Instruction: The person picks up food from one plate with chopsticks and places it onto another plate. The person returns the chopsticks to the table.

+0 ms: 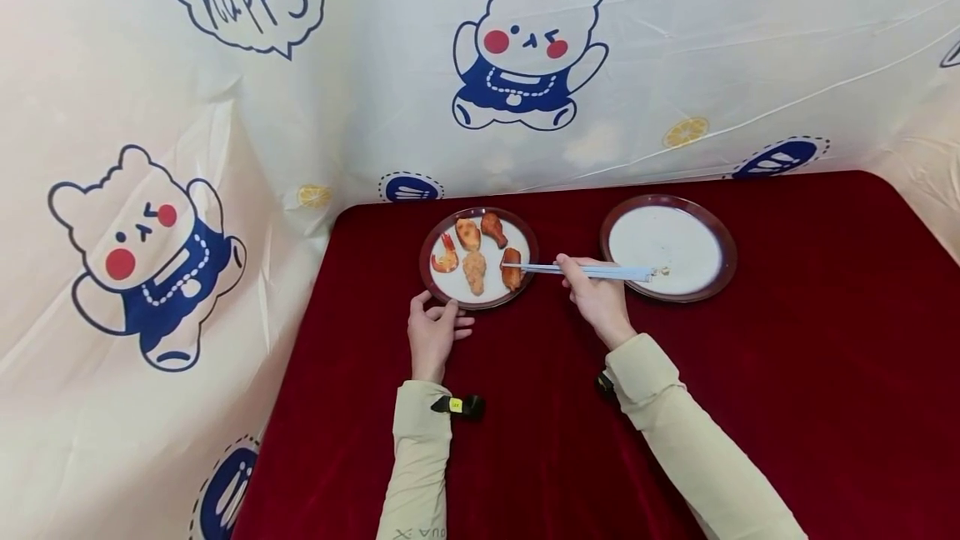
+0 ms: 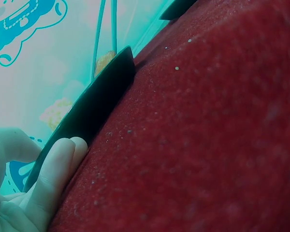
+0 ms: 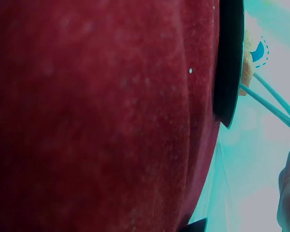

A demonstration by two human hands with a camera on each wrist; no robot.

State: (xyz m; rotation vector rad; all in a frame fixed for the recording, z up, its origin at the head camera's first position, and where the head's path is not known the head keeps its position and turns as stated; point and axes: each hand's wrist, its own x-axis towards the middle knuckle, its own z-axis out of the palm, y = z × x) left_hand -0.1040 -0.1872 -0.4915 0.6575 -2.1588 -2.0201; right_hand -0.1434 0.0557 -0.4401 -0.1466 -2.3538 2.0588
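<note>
My right hand [image 1: 596,298] holds a pair of light blue chopsticks [image 1: 585,271] level over the table. Their tips reach a browned piece of meat [image 1: 512,277] at the right side of the left plate [image 1: 427,273], a white plate with a brown rim. Also on that plate lie a shrimp [image 1: 446,257], a drumstick [image 1: 493,228], a golden oval piece [image 1: 468,233] and a crumbed fried piece [image 1: 474,272]. At the near edge my left hand [image 1: 432,332] grips the rim, with fingers [image 2: 58,164] against the plate's dark underside.
A second brown-rimmed white plate [image 1: 663,244] stands to the right, partly under the chopsticks' rear ends. Dark red cloth [image 1: 540,440] covers the table. Behind and to the left hangs a pale curtain [image 1: 390,48] printed with bears.
</note>
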